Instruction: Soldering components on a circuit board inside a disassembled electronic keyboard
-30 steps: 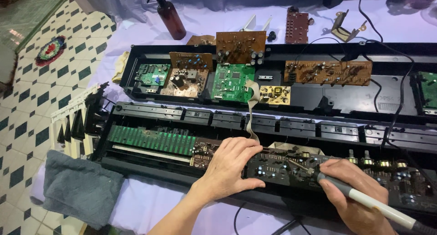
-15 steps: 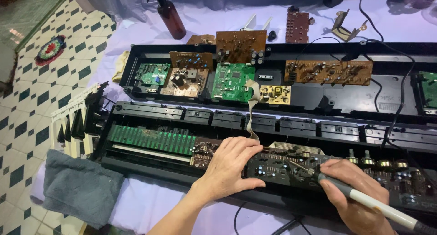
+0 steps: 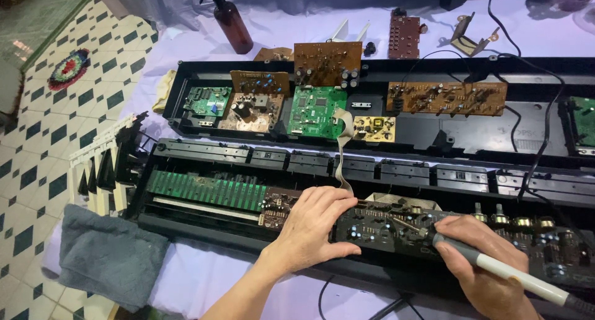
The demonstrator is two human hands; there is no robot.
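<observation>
Soldering iron (image 3: 496, 267) tip hidden, right hand (image 3: 483, 276) gripping it; left hand (image 3: 313, 227) spread on dark board (image 3: 372, 230).

A brown spray bottle (image 3: 232, 24) stands at the far side of the cloth-covered desk (image 3: 545, 32), a grey towel (image 3: 108, 255) lies at its near left corner, and a checkered tile floor (image 3: 43, 128) shows left.

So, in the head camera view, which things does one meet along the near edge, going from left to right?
Grey towel → long green circuit board → left hand pressing the dark circuit board → right hand holding the soldering iron.
</observation>
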